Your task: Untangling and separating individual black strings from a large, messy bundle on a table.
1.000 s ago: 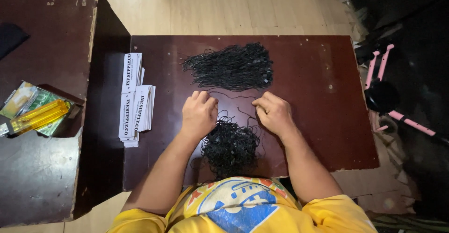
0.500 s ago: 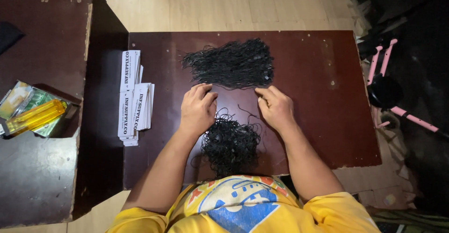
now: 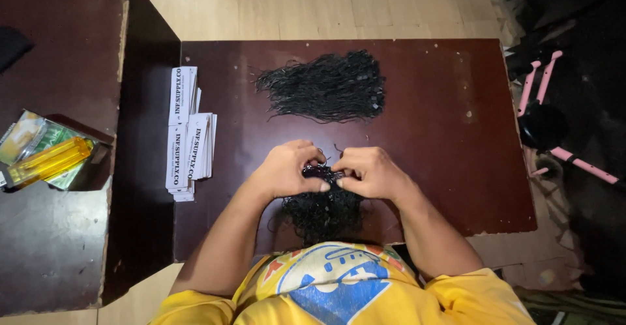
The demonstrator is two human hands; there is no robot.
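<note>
A tangled heap of thin black cords [image 3: 323, 211] lies on the dark brown table [image 3: 443, 149] close to my body. My left hand [image 3: 287, 168] and my right hand [image 3: 368, 172] meet just above the heap, fingertips pinching a few of its black strands between them. Farther back on the table rests a neater bundle of the same black cords [image 3: 326, 87], laid out flat and apart from both hands.
Stacks of white paper tags [image 3: 189, 136] lie at the table's left edge. A second dark table [image 3: 59, 234] to the left carries a yellow lighter [image 3: 45, 162] on small packets. A pink-framed object [image 3: 554, 129] stands on the floor at right.
Both hands have drawn together over the near heap and closed on its strands; before, they lay apart and flat on the table on either side of it.
</note>
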